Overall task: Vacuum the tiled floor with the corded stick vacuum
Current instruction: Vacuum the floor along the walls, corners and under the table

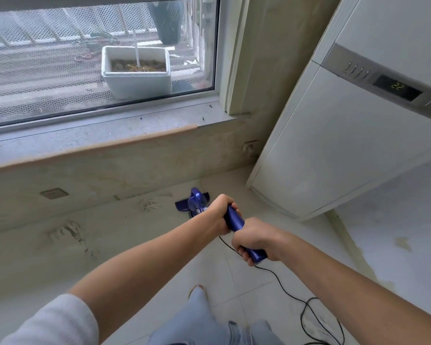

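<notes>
Vacuum handle (235, 221): mostly covered by left hand (218, 215) and right hand (250, 239), grip surface between them alone showing. Vacuum tube: foreshortened behind left hand, length not readable. Floor head (184, 204): right half hidden behind motor body. Cord (306, 307): runs off bottom edge, plug unseen. Both arms: cut off at bottom edge. Air conditioner (334, 135): top and right side out of frame; buttons too small to read. Window (97, 58): cropped left and top.

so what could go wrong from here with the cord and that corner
The black cord lies in loops on the tiled floor beside the person's feet, so a step back could snag it. The vacuum head sits close to the wall and the white standing unit; another push might knock either.
</notes>
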{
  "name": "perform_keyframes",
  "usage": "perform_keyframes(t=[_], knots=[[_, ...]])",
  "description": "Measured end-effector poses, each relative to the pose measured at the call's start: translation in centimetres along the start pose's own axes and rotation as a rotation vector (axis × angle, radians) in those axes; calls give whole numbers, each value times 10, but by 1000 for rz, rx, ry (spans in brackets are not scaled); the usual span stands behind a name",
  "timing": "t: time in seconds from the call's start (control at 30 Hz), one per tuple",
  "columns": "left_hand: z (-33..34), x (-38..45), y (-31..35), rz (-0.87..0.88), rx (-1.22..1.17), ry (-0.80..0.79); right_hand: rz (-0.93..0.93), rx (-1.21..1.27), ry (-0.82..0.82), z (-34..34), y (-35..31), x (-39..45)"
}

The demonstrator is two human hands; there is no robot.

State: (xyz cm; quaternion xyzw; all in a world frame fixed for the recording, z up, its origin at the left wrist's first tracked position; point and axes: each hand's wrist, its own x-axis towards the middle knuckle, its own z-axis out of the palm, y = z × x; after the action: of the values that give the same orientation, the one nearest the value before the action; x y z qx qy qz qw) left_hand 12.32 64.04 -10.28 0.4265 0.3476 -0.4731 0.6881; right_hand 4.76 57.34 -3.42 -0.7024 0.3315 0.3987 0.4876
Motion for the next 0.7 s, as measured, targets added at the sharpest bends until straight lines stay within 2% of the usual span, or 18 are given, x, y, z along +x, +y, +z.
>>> perform_keyframes(t=[0.47, 0.6, 0.7], knots=[[26, -27, -102, 33, -136, 47, -38, -92, -48, -19, 92, -44], [32, -24, -119, 59, -119, 65, -86, -89, -25, -23, 112, -45], [33, -24, -121, 58, -54, 78, -98, 2, -1, -17, 122, -37]])
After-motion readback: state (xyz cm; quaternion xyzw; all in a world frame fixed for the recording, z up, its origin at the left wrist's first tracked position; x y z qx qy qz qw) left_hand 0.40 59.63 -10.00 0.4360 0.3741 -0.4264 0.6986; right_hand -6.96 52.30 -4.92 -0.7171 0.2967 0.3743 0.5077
